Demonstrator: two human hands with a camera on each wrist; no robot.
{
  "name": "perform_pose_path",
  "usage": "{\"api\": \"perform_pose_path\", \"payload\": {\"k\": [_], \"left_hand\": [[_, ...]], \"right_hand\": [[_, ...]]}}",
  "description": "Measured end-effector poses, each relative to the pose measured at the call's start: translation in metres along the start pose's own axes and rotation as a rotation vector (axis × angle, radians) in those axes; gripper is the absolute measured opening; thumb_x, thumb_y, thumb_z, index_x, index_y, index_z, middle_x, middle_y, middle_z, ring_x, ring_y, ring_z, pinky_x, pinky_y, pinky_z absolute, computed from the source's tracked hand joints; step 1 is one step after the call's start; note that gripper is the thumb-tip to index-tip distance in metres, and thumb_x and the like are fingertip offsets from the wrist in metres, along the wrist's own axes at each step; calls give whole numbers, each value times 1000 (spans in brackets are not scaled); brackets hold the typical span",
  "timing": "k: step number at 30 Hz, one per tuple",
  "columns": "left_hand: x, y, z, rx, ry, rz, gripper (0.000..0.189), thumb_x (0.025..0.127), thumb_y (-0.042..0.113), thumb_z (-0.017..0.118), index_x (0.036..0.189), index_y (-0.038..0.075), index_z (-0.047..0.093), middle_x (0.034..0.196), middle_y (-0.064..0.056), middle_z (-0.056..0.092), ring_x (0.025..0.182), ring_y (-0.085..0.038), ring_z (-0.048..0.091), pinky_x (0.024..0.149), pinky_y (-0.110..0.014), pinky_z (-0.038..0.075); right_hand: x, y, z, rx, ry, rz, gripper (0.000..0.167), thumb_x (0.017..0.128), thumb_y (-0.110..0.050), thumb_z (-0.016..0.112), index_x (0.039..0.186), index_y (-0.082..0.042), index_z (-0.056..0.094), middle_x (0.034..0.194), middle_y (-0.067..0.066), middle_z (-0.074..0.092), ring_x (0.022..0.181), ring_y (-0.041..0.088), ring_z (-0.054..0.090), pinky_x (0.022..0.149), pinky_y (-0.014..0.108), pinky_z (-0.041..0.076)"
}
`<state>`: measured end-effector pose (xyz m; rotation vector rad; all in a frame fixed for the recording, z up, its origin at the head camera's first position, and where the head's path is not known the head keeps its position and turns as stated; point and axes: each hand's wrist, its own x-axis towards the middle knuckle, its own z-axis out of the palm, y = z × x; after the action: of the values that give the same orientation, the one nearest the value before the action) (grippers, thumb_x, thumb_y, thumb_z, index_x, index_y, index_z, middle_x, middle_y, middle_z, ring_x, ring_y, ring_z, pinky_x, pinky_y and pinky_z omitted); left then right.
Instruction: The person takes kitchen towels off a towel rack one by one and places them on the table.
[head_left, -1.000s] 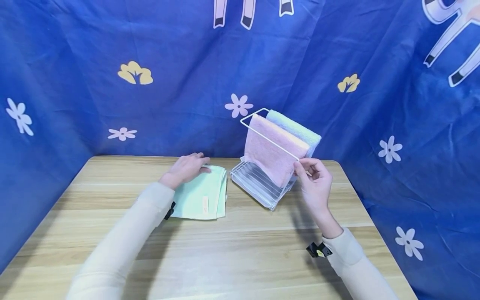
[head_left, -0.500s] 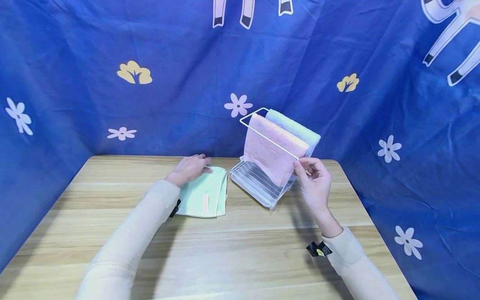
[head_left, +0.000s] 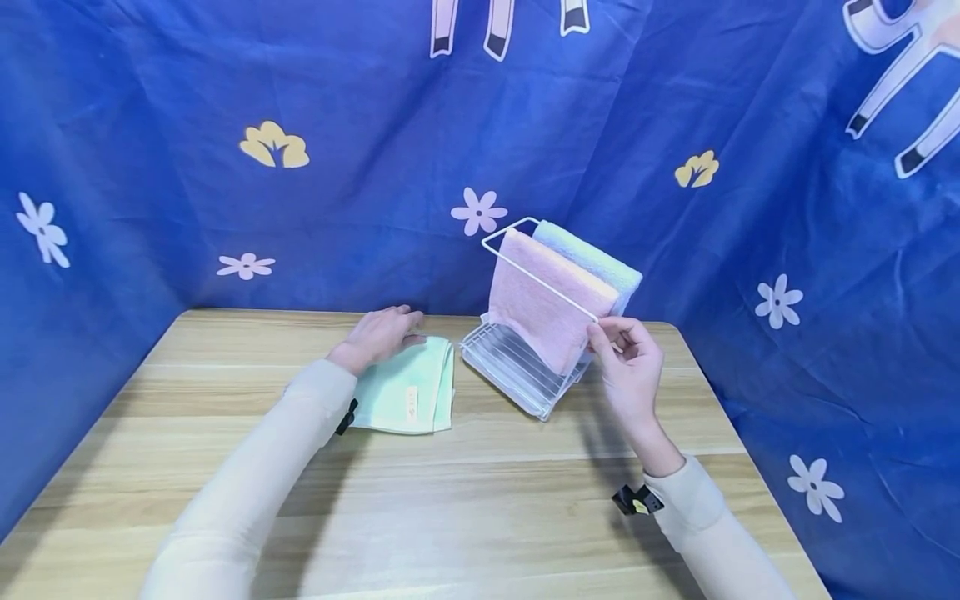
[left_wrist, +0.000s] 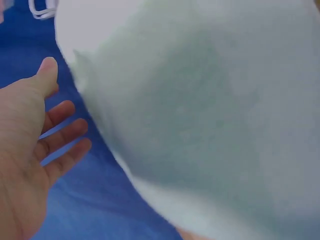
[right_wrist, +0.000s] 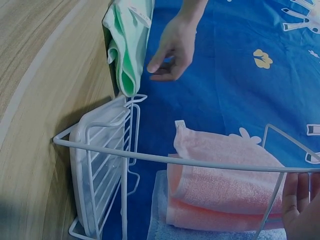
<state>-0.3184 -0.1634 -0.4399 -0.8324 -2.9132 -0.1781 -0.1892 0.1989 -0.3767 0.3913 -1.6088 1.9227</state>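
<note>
My left hand [head_left: 381, 337] is over the far left part of a folded mint-green towel [head_left: 405, 392], which lies on the table. In the left wrist view, the fingers [left_wrist: 62, 137] are loosely spread beside the green towel [left_wrist: 200, 115], with nothing held. My right hand [head_left: 630, 367] pinches the near right corner of a white wire rack [head_left: 536, 279]. A folded pink towel [head_left: 547, 292] and a light blue towel [head_left: 592, 254] hang from the rack. Its base carries a pale tray [head_left: 506, 367]. In the right wrist view, the fingers [right_wrist: 295, 192] touch the rack's rail [right_wrist: 210, 163].
The wooden table [head_left: 465, 517] meets a blue patterned curtain [head_left: 360, 208] at the back and sides. The rack stands near the table's back edge, just right of the green towel.
My left hand has shifted slightly to the right over the green towel, mostly in the first half second. The right hand and the rack have stayed put.
</note>
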Motion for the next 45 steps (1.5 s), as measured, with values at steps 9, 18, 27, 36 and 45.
{"api": "perform_pose_path", "payload": {"k": [9, 18, 27, 36, 45], "left_hand": [[-4, 18, -29, -21, 120, 43, 28, 102, 35, 71, 118, 12, 72, 103, -10, 72, 86, -27, 69, 68, -43, 57], [-2, 40, -59, -82, 247, 103, 26, 103, 37, 69, 116, 15, 72, 104, -8, 73, 87, -26, 69, 68, -43, 57], [1, 65, -89, -120, 433, 212, 24, 101, 36, 72, 114, 16, 74, 101, -4, 74, 87, -25, 71, 66, -41, 57], [5, 94, -121, -150, 561, 290, 22, 99, 31, 75, 113, 14, 75, 101, -4, 74, 87, -23, 70, 66, -40, 57], [17, 122, -139, -170, 627, 338, 24, 99, 32, 75, 113, 13, 74, 102, -5, 74, 82, -22, 67, 64, -40, 56]], "right_hand": [[-2, 0, 0, -1, 6, -2, 20, 93, 12, 70, 97, -7, 73, 80, -6, 70, 69, 5, 68, 68, 20, 61], [-2, 1, 0, -11, 3, -11, 16, 93, 12, 70, 98, -3, 72, 80, -6, 70, 69, 5, 68, 68, 19, 60], [-3, 1, 2, -12, -3, -11, 15, 93, 12, 70, 98, -2, 72, 80, -6, 70, 69, 6, 68, 68, 19, 60], [-2, 2, 2, -11, 0, -14, 17, 93, 13, 69, 98, -4, 72, 80, -6, 70, 69, 5, 68, 68, 18, 60], [-1, -1, 1, -17, 12, -13, 17, 94, 12, 69, 97, -4, 73, 80, -6, 71, 69, 6, 68, 68, 19, 60]]}}
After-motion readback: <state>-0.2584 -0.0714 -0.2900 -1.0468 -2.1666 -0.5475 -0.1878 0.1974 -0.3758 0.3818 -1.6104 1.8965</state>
